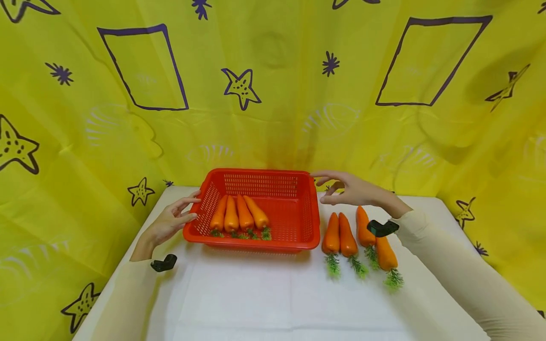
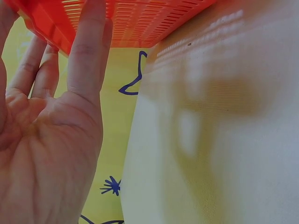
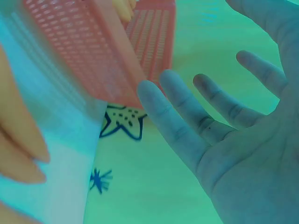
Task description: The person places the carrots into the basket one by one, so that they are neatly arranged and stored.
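A red plastic basket [image 1: 251, 243] with slotted walls stands toward the far side of the table. Several orange carrots [image 1: 245, 213] lie side by side in its left half, leafy ends toward me. My left hand [image 1: 172, 218] is at the basket's left rim, fingers extended along the outside; in the left wrist view its fingers reach up against the basket wall [image 2: 140, 23]. At the far right corner hovers my right hand [image 1: 351, 189], fingers spread and holding nothing, fingertips close to the rim. More carrots [image 1: 331, 237] with green tops lie on the table right of the basket, below that hand.
A white cloth [image 1: 239, 293] covers the table. Behind it and along both sides hangs a yellow curtain [image 1: 281, 137] printed with starfish and frames, close to the basket's back. Black wrist devices [image 1: 382, 228] sit on both sleeves.
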The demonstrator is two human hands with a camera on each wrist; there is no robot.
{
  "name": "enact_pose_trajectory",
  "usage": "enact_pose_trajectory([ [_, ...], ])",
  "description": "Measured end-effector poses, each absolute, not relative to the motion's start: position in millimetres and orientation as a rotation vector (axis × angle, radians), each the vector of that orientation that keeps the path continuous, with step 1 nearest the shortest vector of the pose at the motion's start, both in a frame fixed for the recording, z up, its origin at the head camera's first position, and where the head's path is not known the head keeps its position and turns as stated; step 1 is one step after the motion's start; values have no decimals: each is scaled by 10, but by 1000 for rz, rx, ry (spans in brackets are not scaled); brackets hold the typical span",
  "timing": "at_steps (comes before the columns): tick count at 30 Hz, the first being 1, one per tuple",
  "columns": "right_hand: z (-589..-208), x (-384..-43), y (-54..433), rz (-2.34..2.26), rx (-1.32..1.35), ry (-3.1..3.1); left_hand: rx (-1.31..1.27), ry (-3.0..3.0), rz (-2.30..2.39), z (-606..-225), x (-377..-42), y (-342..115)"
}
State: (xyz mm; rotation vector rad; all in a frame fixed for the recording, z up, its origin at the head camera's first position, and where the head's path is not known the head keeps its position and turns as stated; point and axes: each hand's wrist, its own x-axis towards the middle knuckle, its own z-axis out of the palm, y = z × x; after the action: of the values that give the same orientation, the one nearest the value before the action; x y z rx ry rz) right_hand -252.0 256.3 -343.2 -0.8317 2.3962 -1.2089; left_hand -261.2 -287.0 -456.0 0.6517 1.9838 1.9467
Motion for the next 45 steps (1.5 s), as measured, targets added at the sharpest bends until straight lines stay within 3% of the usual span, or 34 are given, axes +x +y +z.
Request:
enact_pose_trajectory([
  [20, -3601, -1815, 3459, -1267, -725, 2582, 656, 1991, 1934, -4567, -2625, -2868],
  [33, -4049, -1658, 3738, -1254, -516, 2794, 645, 1986, 1945, -4549, -2613, -2872],
  [45, -4406, -1572, 3856, -1290, -270, 2605, 656, 1972, 1954, -4547, -2614, -2877],
])
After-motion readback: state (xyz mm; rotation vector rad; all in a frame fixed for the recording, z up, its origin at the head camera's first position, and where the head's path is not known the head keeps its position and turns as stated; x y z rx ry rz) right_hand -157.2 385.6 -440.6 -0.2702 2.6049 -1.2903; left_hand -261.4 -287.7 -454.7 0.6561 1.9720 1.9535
